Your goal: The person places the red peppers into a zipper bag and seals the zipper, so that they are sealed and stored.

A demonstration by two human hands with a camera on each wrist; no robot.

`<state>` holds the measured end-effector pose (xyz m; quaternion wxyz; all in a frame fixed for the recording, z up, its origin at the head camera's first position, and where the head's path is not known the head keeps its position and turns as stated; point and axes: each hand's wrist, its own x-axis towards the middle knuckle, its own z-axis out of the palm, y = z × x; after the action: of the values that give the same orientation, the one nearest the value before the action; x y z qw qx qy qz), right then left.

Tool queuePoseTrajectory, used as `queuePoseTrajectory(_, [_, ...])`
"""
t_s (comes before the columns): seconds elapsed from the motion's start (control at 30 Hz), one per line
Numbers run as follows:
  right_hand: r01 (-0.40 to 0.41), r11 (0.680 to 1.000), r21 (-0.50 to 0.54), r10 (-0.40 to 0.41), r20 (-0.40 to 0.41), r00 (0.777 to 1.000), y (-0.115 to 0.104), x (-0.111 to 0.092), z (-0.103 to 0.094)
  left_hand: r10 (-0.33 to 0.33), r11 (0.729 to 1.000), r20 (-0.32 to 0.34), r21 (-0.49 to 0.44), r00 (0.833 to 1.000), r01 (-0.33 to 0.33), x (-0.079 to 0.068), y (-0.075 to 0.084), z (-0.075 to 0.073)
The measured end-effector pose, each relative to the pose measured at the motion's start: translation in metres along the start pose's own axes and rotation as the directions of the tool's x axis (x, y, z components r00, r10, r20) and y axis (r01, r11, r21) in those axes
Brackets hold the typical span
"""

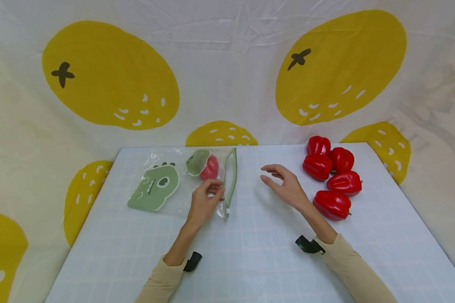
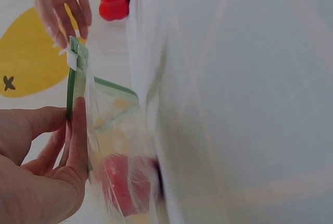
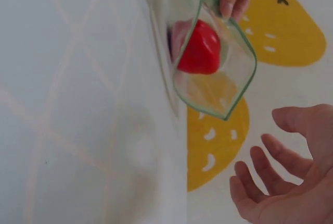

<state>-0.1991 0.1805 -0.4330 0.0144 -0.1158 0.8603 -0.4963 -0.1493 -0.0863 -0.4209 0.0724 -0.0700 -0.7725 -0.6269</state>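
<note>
Left hand (image 1: pixel 204 198) pinches bag (image 1: pixel 182 185); peppers (image 1: pixel 331 176) beside right hand (image 1: pixel 284 185).

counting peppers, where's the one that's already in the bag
In the head view, the bagged pepper lies inside the clear zip bag at the table's far left, just beyond the left hand pinching the bag's green mouth.

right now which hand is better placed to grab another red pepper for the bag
The right hand. It hovers open and empty beside the loose red peppers on the table's right side, while the left hand pinches the rim of the zip bag, holding its mouth open.
</note>
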Motion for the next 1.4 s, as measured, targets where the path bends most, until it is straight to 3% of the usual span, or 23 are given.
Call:
queuePoseTrajectory(0.1, [-0.004,1.000,-0.016,0.004,-0.020,1.000,0.002,-0.005,-0.007,-0.016,1.000,0.002,0.017,1.000,0.016,0.001,-0.003,0.000])
queuePoseTrajectory(0.3, [0.012,0.999,-0.049,-0.015,-0.061,0.998,0.006,-0.017,-0.019,-0.035,0.999,-0.008,0.039,0.999,0.035,0.007,-0.032,0.004])
queuePoseTrajectory(0.43, [0.026,0.996,-0.083,-0.033,-0.087,0.996,0.009,-0.024,-0.026,-0.043,0.998,-0.017,0.033,0.999,0.044,0.008,-0.039,0.003])
queuePoseTrajectory(0.77, [-0.012,0.984,-0.177,-0.013,-0.139,0.990,0.016,-0.042,-0.046,-0.055,0.997,-0.006,0.049,0.998,0.055,0.007,-0.039,0.001])
queuePoseTrajectory(1.17, [0.030,0.956,-0.293,-0.080,-0.161,0.984,0.028,-0.064,-0.067,-0.076,0.994,-0.006,0.083,0.997,0.076,0.007,-0.039,0.002])
queuePoseTrajectory(1.4, [0.057,0.927,-0.369,-0.113,-0.131,0.985,0.037,-0.075,-0.077,-0.067,0.996,-0.015,0.062,0.998,0.068,0.008,-0.040,0.002])
